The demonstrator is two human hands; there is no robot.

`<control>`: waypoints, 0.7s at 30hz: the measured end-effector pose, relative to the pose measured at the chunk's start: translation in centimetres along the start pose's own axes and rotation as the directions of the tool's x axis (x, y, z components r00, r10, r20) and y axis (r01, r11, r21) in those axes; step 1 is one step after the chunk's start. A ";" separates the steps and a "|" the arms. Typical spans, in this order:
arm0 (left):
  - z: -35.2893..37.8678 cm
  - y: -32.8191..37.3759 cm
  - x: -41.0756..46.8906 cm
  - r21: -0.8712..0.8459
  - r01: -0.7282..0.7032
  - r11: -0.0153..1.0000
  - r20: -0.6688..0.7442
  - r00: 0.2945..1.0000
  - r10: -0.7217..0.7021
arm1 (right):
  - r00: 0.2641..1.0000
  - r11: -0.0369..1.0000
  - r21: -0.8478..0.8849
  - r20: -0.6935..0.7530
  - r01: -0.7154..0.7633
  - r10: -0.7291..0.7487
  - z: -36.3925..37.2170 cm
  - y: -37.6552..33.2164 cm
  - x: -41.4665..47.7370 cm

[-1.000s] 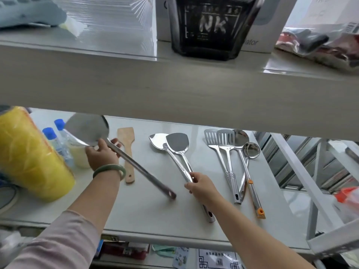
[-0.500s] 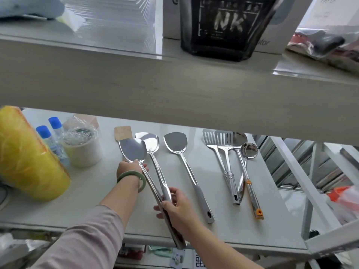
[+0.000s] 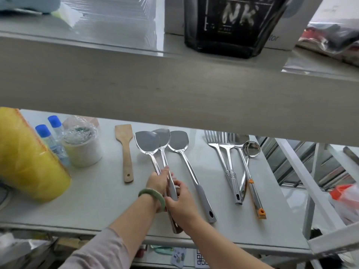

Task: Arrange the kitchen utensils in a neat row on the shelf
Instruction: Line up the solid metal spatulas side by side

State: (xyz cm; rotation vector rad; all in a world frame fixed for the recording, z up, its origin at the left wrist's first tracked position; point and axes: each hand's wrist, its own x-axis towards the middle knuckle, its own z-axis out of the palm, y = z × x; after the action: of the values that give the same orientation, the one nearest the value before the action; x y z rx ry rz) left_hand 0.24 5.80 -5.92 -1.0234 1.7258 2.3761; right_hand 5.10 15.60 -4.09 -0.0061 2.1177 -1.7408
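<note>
The left hand point(image 3: 158, 182) grips the left spatula point(image 3: 146, 142); the right hand point(image 3: 181, 203), touching it, grips the middle spatula point(image 3: 162, 137). Their heads overlap on the shelf point(image 3: 97, 191). A third spatula point(image 3: 178, 141) lies just right of them.

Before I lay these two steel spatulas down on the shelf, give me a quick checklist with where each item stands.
1. Left hand grips left spatula: ok.
2. Right hand grips middle spatula: ok.
3. Their heads apart: not ok, overlapping.
4. Bare shelf beside wooden spatula: ok.
5. Slotted turners and ladle separated: not ok, crossing.
6. Handle ends aligned: cannot tell, hands cover them.
</note>
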 end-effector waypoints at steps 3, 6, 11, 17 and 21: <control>0.4 -0.7 -1.1 -0.138 0.030 0.990 0.120 0.993 -0.014 | 0.998 0.979 -0.199 -0.024 0.046 -0.052 -0.8 -0.2 -0.1; 0.4 -0.2 -1.0 -0.178 -0.008 0.984 0.121 0.992 0.030 | 0.981 0.887 -0.439 -0.055 0.144 -0.186 -2.2 -1.0 0.0; -0.1 0.2 -0.7 -0.200 -0.014 0.980 0.142 0.989 0.043 | 0.965 0.570 -0.821 -0.177 -0.035 -0.195 -5.4 -0.4 1.8; -0.3 0.0 -0.5 -0.089 0.007 0.996 0.104 0.995 0.002 | 0.961 0.702 -0.711 -0.224 -0.049 -0.161 -6.5 -0.5 2.2; 0.7 0.1 -0.8 0.001 0.014 1.000 0.149 0.989 -0.014 | 0.958 0.830 -0.558 -0.248 -0.020 -0.144 -5.8 -1.1 2.1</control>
State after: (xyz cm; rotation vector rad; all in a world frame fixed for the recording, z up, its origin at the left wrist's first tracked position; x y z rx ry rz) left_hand 0.55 6.64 -5.32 -0.8313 1.6614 2.3761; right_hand 1.18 20.34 -2.83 0.0098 2.7983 -1.1381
